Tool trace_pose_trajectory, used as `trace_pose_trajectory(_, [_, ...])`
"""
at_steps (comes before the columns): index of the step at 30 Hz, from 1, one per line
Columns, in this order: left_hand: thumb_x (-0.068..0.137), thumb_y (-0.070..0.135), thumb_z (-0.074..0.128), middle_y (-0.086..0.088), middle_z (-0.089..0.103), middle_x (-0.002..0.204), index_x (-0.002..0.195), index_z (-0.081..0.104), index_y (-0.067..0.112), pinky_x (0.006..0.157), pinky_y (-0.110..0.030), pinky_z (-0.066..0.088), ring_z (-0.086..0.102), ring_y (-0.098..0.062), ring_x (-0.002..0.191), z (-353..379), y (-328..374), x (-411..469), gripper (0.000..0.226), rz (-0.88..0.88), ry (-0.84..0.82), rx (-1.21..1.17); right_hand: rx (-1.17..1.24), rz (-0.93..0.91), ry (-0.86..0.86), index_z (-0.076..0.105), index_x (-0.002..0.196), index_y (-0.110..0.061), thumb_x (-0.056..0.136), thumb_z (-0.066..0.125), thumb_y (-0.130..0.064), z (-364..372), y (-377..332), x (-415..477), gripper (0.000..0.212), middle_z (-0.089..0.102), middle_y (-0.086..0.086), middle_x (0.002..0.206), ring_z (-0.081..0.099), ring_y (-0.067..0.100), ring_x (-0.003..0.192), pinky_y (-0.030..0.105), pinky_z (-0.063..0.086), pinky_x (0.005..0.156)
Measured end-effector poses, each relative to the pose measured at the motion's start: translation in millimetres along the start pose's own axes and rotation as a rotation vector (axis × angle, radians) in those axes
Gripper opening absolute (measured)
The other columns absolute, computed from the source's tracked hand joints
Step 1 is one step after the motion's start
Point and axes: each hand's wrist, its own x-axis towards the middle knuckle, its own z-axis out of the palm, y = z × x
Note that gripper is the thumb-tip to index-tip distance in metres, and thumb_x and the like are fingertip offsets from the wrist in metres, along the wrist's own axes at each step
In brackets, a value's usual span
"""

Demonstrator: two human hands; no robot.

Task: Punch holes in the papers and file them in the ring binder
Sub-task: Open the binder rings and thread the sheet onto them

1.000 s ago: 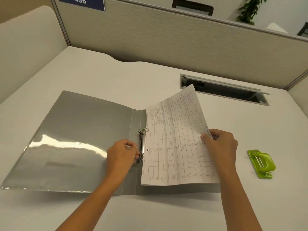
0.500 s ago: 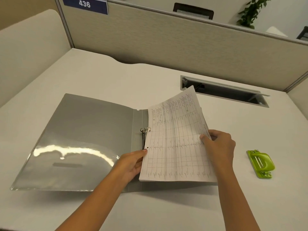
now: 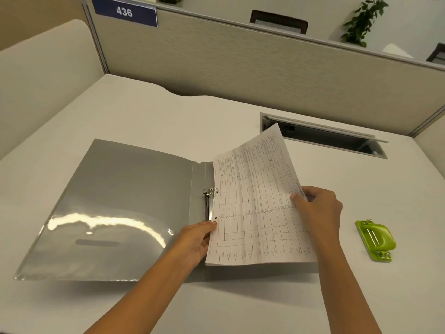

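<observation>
Pinches the left edge of the papers (image 3: 257, 208) with the left hand (image 3: 197, 239), just below a punched hole (image 3: 215, 217); grips the right edge with the right hand (image 3: 317, 208), thumb on top. Holds them tilted above the right half of the open ring binder (image 3: 120, 201) on the table (image 3: 168, 121).

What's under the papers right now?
The binder shows along the papers' lower edge, and the left hand pinches their left edge, fingers beneath. The lower ring and anything else under them is covered.

Ring binder (image 3: 125, 208) right cover hidden beneath papers (image 3: 257, 201), lower ring unseen, table print illegible, forearms cut off at bottom edge
</observation>
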Motion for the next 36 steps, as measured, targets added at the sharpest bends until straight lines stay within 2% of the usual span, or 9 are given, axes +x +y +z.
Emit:
trace_pose_trajectory(5, [0.091, -0.001, 0.057, -0.023, 0.066, 0.100, 0.092, 0.060, -0.004, 0.082, -0.047, 0.053, 0.063, -0.037, 0.100, 1.8, 1.0, 1.1, 0.004, -0.064, 0.005, -0.054, -0.009, -0.016, -0.001, 0.066, 0.119, -0.010, 0.091, 0.063, -0.024, -1.0, -4.7, 1.0, 0.032, 0.068, 0.008, 0.119, 0.059, 0.018, 0.078, 0.027, 0.048, 0.074])
trace_pose_trajectory(9, [0.092, 0.001, 0.055, -0.021, 0.066, 0.094, 0.092, 0.058, -0.003, 0.084, -0.048, 0.050, 0.064, -0.033, 0.087, 1.8, 0.0, 1.2, 0.004, -0.101, -0.007, -0.063, -0.020, -0.041, -0.003, 0.065, 0.121, -0.011, 0.091, 0.062, -0.025, -2.7, -9.3, -0.5, 0.033, 0.067, 0.008, 0.122, 0.057, 0.018, 0.076, 0.025, 0.045, 0.072])
trace_pose_trajectory(13, [0.091, -0.002, 0.056, -0.023, 0.066, 0.099, 0.095, 0.058, -0.004, 0.081, -0.047, 0.051, 0.063, -0.033, 0.088, 0.7, -3.6, 1.7, 0.005, -0.094, -0.018, -0.107, -0.023, -0.053, -0.001, 0.065, 0.121, -0.012, 0.091, 0.062, -0.025, -3.3, -12.8, -1.6, 0.033, 0.066, 0.007, 0.123, 0.057, 0.018, 0.076, 0.026, 0.045, 0.074])
trace_pose_trajectory(17, [0.091, -0.002, 0.056, -0.020, 0.067, 0.095, 0.092, 0.060, -0.003, 0.076, -0.045, 0.052, 0.064, -0.032, 0.085, 2.1, -5.7, 2.0, 0.004, -0.064, -0.012, -0.087, -0.020, -0.057, -0.006, 0.065, 0.121, -0.011, 0.091, 0.062, -0.024, -4.1, -14.3, -1.9, 0.033, 0.066, 0.008, 0.123, 0.057, 0.018, 0.075, 0.026, 0.045, 0.072])
trace_pose_trajectory(21, [0.090, -0.002, 0.058, -0.024, 0.068, 0.103, 0.103, 0.059, -0.009, 0.083, -0.044, 0.053, 0.066, -0.036, 0.097, 1.5, -7.3, 3.2, 0.015, -0.043, -0.004, -0.044, -0.023, -0.076, -0.004, 0.065, 0.121, -0.011, 0.091, 0.062, -0.024, -5.4, -15.2, -0.4, 0.032, 0.067, 0.009, 0.121, 0.057, 0.018, 0.077, 0.026, 0.045, 0.074])
trace_pose_trajectory(24, [0.087, -0.003, 0.061, -0.024, 0.069, 0.104, 0.103, 0.061, -0.009, 0.078, -0.041, 0.057, 0.067, -0.035, 0.097, 0.9, -8.4, 3.2, 0.018, -0.041, -0.006, -0.026, -0.024, -0.088, -0.003, 0.066, 0.119, -0.011, 0.091, 0.062, -0.024, -5.6, -17.9, 1.6, 0.031, 0.068, 0.008, 0.119, 0.056, 0.017, 0.078, 0.026, 0.045, 0.075])
trace_pose_trajectory(30, [0.087, 0.001, 0.063, -0.018, 0.072, 0.092, 0.097, 0.064, -0.001, 0.071, -0.042, 0.057, 0.069, -0.031, 0.085, 3.1, -12.8, 2.7, 0.010, -0.042, 0.013, 0.022, -0.041, -0.117, -0.003, 0.067, 0.117, -0.013, 0.092, 0.061, -0.026, -3.5, -21.4, 3.7, 0.029, 0.069, 0.006, 0.115, 0.053, 0.010, 0.068, 0.013, 0.035, 0.056])
trace_pose_trajectory(36, [0.089, -0.001, 0.059, -0.020, 0.070, 0.092, 0.094, 0.062, -0.003, 0.073, -0.039, 0.056, 0.067, -0.030, 0.084, 2.7, -10.5, 3.8, 0.006, -0.067, -0.025, -0.064, -0.053, -0.110, -0.001, 0.066, 0.119, -0.013, 0.091, 0.061, -0.026, -3.7, -20.5, 2.8, 0.031, 0.068, 0.007, 0.118, 0.056, 0.014, 0.074, 0.024, 0.041, 0.067])
